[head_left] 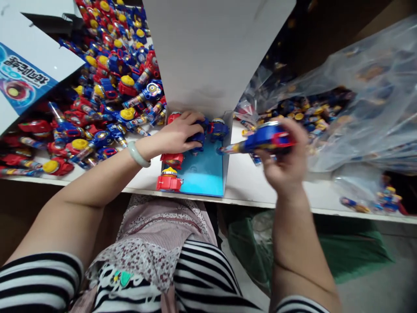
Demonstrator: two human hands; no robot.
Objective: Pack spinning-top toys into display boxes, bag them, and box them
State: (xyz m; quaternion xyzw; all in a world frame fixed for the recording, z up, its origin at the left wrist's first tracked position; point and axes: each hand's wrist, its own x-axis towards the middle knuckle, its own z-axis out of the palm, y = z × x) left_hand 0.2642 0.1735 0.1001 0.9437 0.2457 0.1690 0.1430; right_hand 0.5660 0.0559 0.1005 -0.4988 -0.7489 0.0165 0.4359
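Note:
My right hand [288, 156] grips a blue toy with a red part and a clear candy-filled tube [260, 141], blurred by motion. Its tube points left, over the right wall of an open box [205, 176] with a bright blue inside. My left hand [177, 134], a pale bangle at its wrist, reaches into this box with fingers curled over a blue toy [197, 141], which they partly hide. Behind that hand sits another blue toy [218, 129]. Red toys line the box's left side, the nearest red toy [169, 180] having a yellow top.
A big heap of red and blue toys [107, 87] covers the table's left side. The box's white flap [221, 52] stands tall behind. To the right, a clear plastic bag [368, 95] holds many small pieces. A printed box [29, 82] stands far left; green sacking [352, 252] lies below.

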